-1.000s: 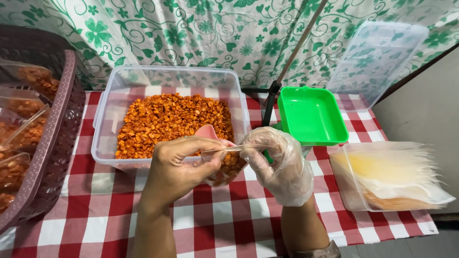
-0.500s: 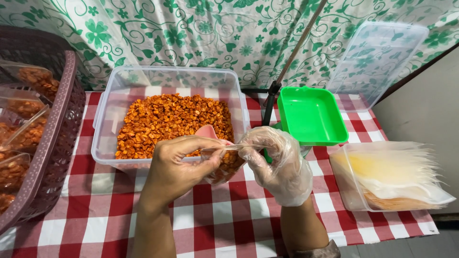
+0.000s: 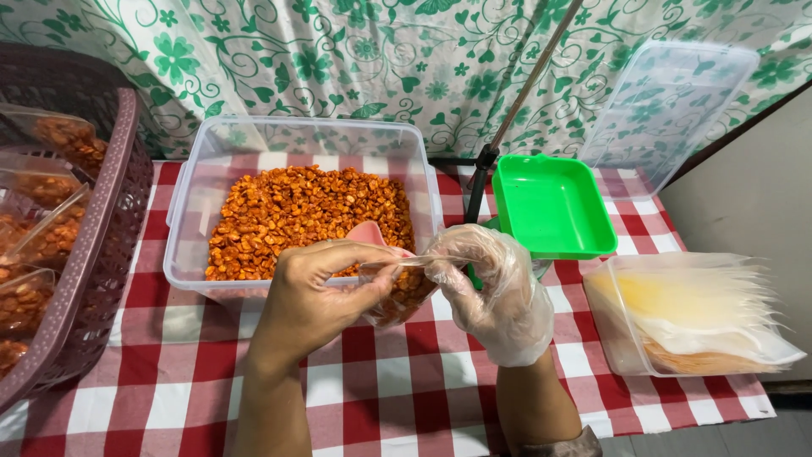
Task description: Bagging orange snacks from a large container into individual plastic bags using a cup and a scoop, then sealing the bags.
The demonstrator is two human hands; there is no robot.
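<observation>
Here the left hand point(image 3: 326, 292) and the right hand point(image 3: 491, 292) (the right one in a thin clear glove) pinch between them the mouth of a small clear bag point(image 3: 397, 296), filled with orange-red crunchy bits. The bag hangs just in front of the clear tub point(image 3: 182, 216) of the same snack, above the red-and-white checked cloth point(image 3: 169, 389). Its stretched top edge runs left to right between the fingertips, while the full belly sags downward. A pink scoop point(image 3: 368, 233) peeks up behind the left knuckles. Both hands are closed tight on the bag's rim
</observation>
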